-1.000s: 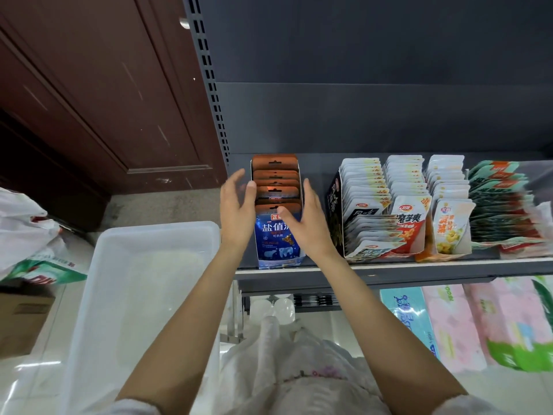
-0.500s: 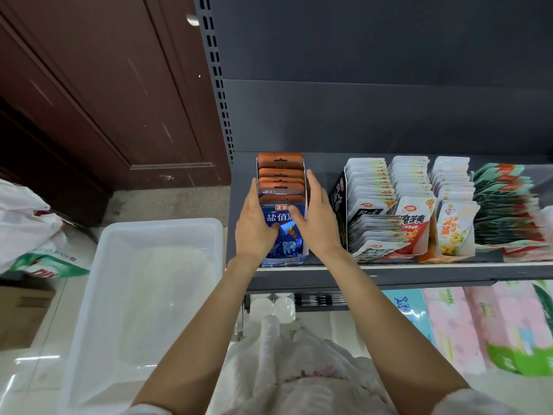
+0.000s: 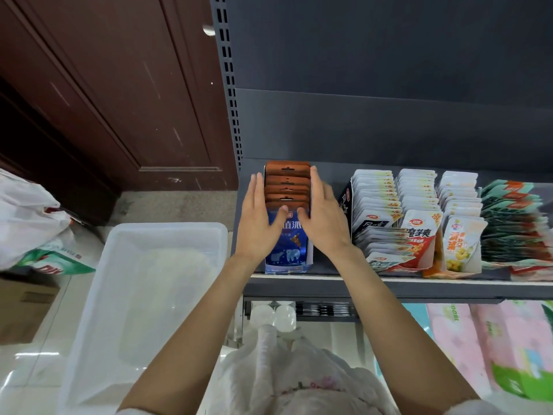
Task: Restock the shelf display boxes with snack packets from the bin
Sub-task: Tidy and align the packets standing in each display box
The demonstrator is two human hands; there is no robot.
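A blue display box [image 3: 288, 253] stands at the left end of the grey shelf [image 3: 389, 284], filled with a row of orange-topped snack packets [image 3: 287, 182]. My left hand [image 3: 257, 223] lies flat against the box's left side and my right hand [image 3: 323, 223] against its right side, fingers straight, both thumbs resting on the blue front. The white plastic bin [image 3: 143, 295] sits low on the left, and I see no packets in it.
Further right on the shelf stand rows of white packets [image 3: 374, 211], red-and-white packets [image 3: 419, 229], yellow-print packets [image 3: 460, 235] and green packets [image 3: 511, 220]. Pink tissue packs [image 3: 478, 339] fill the shelf below. A brown door [image 3: 104, 100] and white bags [image 3: 27, 217] are on the left.
Both hands have slid further back along the sides of the blue box and closed in, with the thumbs now on its front. The view has shifted slightly.
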